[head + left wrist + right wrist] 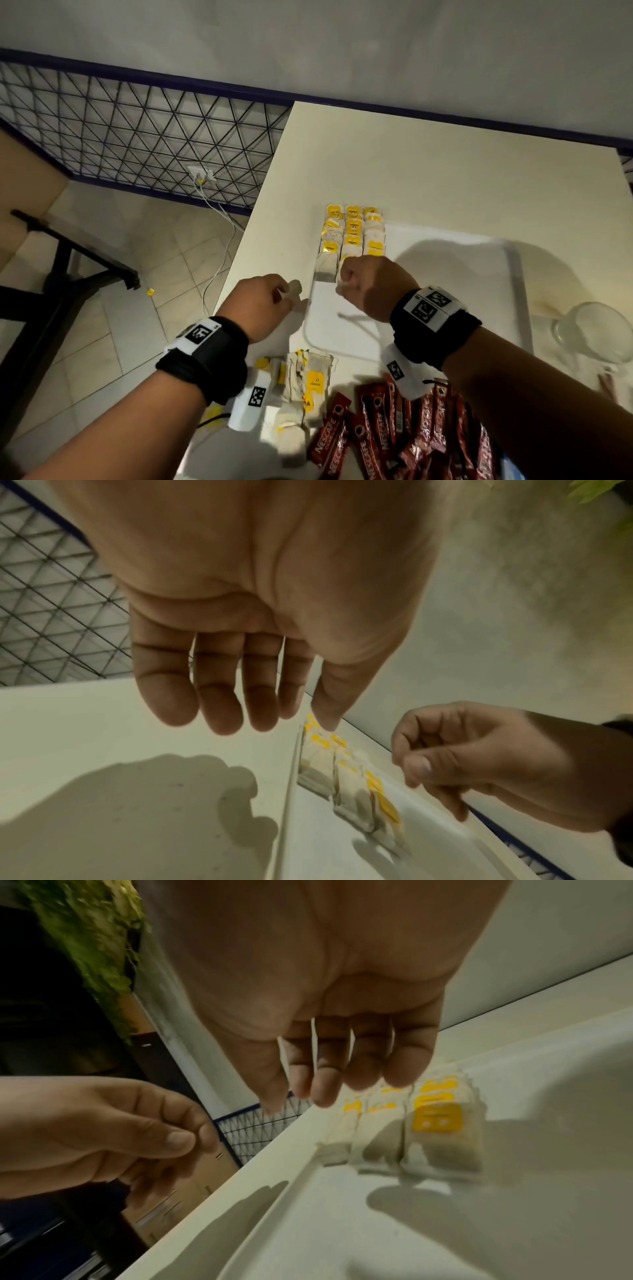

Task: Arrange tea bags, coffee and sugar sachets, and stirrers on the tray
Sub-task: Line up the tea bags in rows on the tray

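From above, a white tray [479,260] sits on a pale table [445,171]. Rows of yellow-tagged tea bags [352,233] lie in three columns along the tray's far left corner. The left hand [263,305] hovers just off the tray's left edge, and the right hand [373,284] hangs over the near end of the tea-bag rows. Both look loosely curled from this side, and small pale blurs sit at their fingertips; I cannot tell from here whether either one pinches anything. Nearer the person, a loose heap of tea bags [308,380] lies on the table, with red coffee sachets [404,435] scattered beside it on the right. A clear glass [596,332] stands off the tray's right edge. Beyond the table's left side a black wire grid [137,137] leans along the wall.

The left wrist camera shows the left hand's [240,642] fingers hanging straight and relaxed, close together, with nothing between them. Below it lies bare tabletop with the hand's shadow, and the tea-bag rows [349,777] run away along the tray's rim. The right hand [462,758] is at the right, fingers curled inward with the thumb against them; nothing visible in its grasp.

The right wrist camera shows the right hand's [342,1015] fingers hanging down, slightly bent, empty, above the tea bags [435,1123] in the tray. The left hand [120,1129] is at the left with thumb laid against curled fingers, no object visible.
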Tool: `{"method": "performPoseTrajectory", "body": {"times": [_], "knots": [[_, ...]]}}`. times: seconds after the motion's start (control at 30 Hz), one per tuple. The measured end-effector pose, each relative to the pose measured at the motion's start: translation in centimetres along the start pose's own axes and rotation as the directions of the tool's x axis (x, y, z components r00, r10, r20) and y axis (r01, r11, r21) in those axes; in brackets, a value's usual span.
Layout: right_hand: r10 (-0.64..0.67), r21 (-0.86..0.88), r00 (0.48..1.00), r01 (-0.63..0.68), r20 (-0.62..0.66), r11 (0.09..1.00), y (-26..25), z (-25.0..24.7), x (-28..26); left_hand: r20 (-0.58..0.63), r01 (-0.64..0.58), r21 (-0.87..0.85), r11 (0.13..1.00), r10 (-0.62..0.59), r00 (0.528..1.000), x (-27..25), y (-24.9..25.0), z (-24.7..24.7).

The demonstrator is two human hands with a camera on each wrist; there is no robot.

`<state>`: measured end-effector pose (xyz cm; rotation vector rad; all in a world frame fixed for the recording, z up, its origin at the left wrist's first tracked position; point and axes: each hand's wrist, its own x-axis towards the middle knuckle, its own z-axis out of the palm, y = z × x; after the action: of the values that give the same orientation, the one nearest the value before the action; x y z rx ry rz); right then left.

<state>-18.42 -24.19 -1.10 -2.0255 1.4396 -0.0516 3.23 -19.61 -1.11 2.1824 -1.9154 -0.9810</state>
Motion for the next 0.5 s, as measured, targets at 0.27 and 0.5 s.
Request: {"method": "performPoseTrajectory", "body": {"times": [0.27,0.5], "knots": [[-0.117,-0.14,0.97,0.149,0.211,0.979,-1.5,3.9,-6.0,-0.076,0.154,0.113,0.982,-0.146,0.986,-8.7,-5.2,0.2],[-0.151,-0.174,0.956,0.198,0.252,0.965,-1.7,6.5,-8.6,0.109,0.175,0.283,0.943,-0.213,0.971,-13.5,-9.0,4.2]]}}
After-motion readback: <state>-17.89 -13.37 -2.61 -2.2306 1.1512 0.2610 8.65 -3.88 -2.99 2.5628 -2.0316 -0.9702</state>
